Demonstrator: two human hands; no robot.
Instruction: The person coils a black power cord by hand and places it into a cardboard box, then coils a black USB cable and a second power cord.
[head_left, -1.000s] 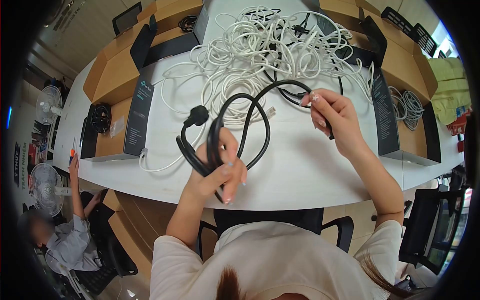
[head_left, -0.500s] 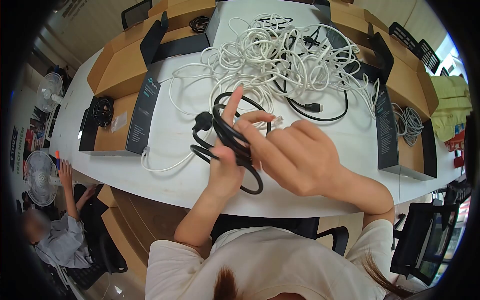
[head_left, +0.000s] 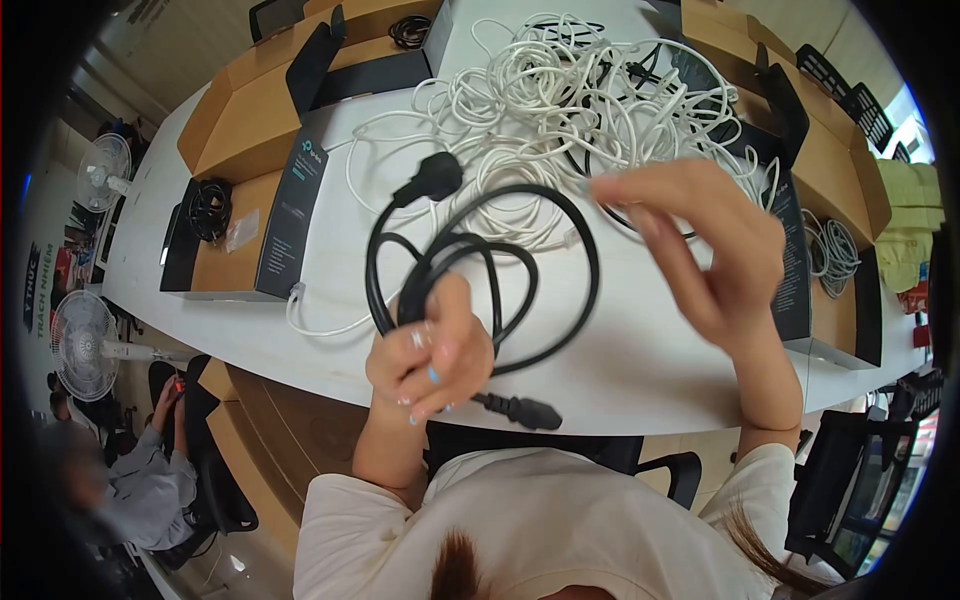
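My left hand (head_left: 435, 355) is wrapped round a looped black power cable (head_left: 595, 262), held up over the near part of the white table (head_left: 640, 365). The cable's plug (head_left: 438, 178) sticks up at the top left of the loops, and its other connector (head_left: 530, 412) points right below the hand. To the right, my right hand (head_left: 705, 250) is raised apart from the cable, with thumb and forefinger stretched out and slightly apart, nothing between them. Beyond both hands lies a big tangle of white cables (head_left: 540, 80) with some black ones in it.
Open boxes stand at left (head_left: 285, 225) and right (head_left: 795, 275), with a black coil (head_left: 209, 208) and a grey coil (head_left: 835, 255) inside. More open boxes are at the back. A seated person (head_left: 150, 490) is at the lower left, near a fan (head_left: 85, 345).
My left hand has closed round the cable, which earlier hung looped about its fingers. My right hand has moved away to the right and opened. The plug now points up.
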